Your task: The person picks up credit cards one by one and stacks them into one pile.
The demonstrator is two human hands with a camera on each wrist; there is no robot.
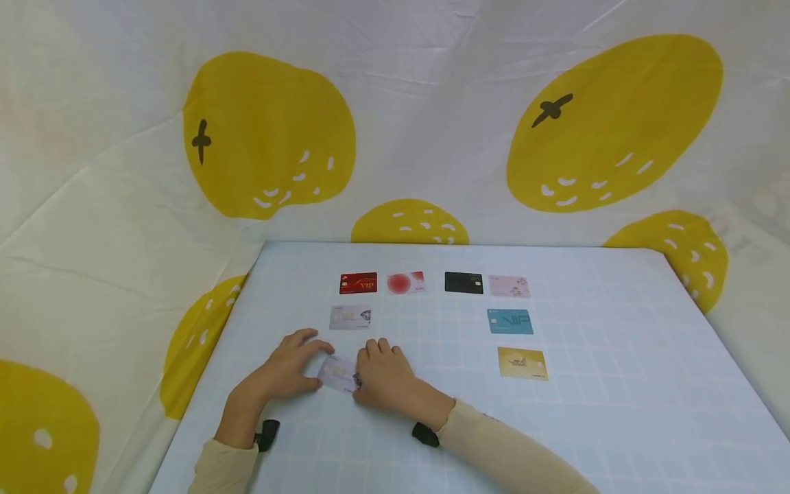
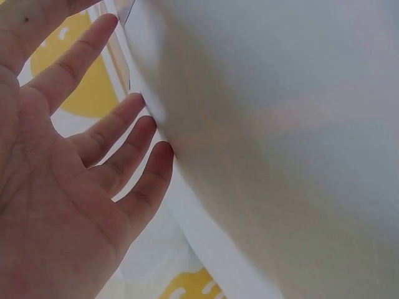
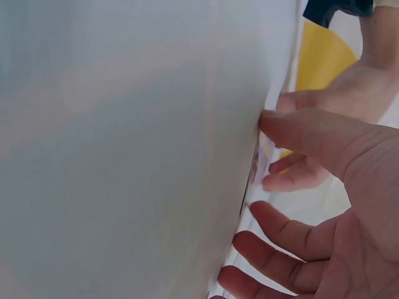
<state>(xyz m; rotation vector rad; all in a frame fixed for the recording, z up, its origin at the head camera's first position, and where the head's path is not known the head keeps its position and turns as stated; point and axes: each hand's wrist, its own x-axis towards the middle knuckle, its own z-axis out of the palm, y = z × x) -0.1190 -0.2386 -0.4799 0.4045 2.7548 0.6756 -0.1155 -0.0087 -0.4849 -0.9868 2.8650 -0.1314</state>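
Left hand (image 1: pixel 286 367) loosely spread at lilac card (image 1: pixel 337 374); right hand (image 1: pixel 385 374) pinches, partly hides its right end; grey card (image 1: pixel 349 318) just beyond; teal card (image 1: pixel 510 321), gold card (image 1: pixel 522 363) well apart

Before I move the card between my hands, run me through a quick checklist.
1. Right hand at the card: ok, it covers part of the pale card's right end.
2. Left hand placed: ok, fingers spread around the left end.
3. Card straight: not ok, it is tilted, right end nearer you, unlike the grey card beyond it.
4. Gap to that grey card: ok, they lie apart.
5. Right hand clear of the gold card: ok.
6. Card flat on the table: cannot tell.
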